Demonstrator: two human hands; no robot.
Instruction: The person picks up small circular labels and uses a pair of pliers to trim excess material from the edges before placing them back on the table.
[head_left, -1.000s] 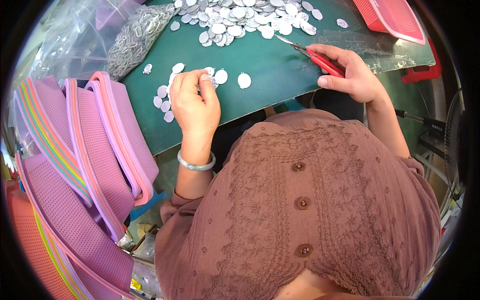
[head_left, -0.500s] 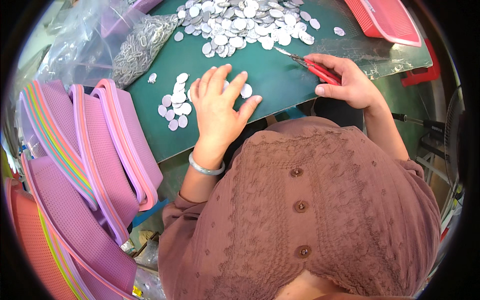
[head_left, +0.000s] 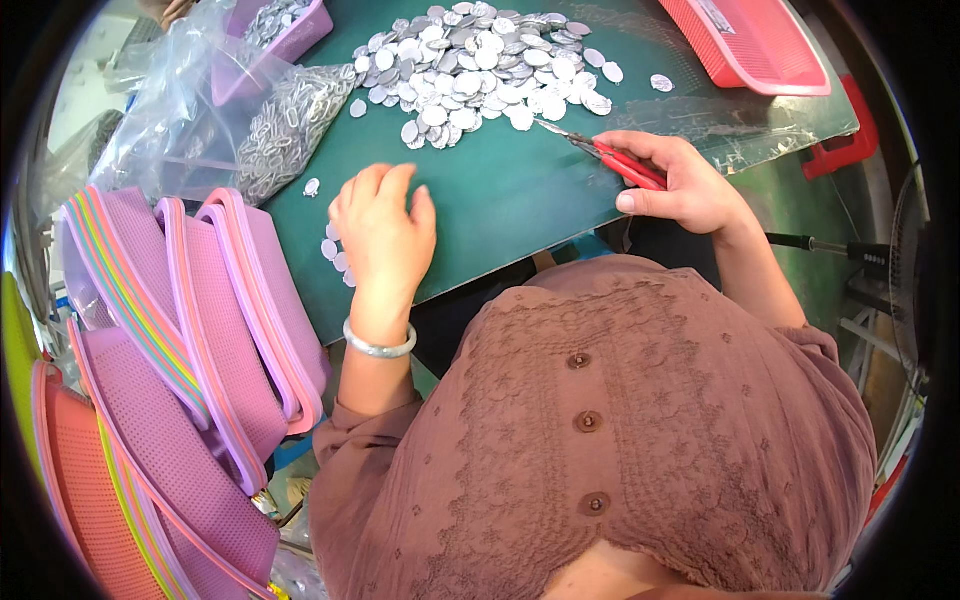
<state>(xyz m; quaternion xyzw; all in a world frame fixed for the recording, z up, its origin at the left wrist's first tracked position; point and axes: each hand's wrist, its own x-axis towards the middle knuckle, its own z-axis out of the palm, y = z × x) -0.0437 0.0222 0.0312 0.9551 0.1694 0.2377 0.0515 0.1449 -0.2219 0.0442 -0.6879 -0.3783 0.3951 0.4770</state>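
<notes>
Red-handled pliers [head_left: 630, 168] rest in my right hand [head_left: 685, 185], its fingers and thumb wrapped round the grips. Their slim metal jaws point left, at the near edge of a heap of flat silvery oval discs [head_left: 465, 85]. Over a small group of similar discs [head_left: 332, 250] at the table's left side is my left hand [head_left: 380, 230], palm down. Its fingers bend downward and its thumb stands apart; it partly covers the discs, and I see nothing gripped. One loose disc with a small loop [head_left: 311, 187] lies beyond that hand, to its left.
A clear plastic bag of metal clips [head_left: 290, 130] lies on the green table [head_left: 520, 215]. Behind it stands a purple basket [head_left: 300, 45] holding small metal pieces. At the far right is a pink basket [head_left: 790, 75]. Stacked purple and coral baskets [head_left: 225, 300] crowd the left.
My left hand has moved left, and the discs near it are now gathered under it or hidden by it. The right hand still holds the pliers. The view has shifted slightly.
</notes>
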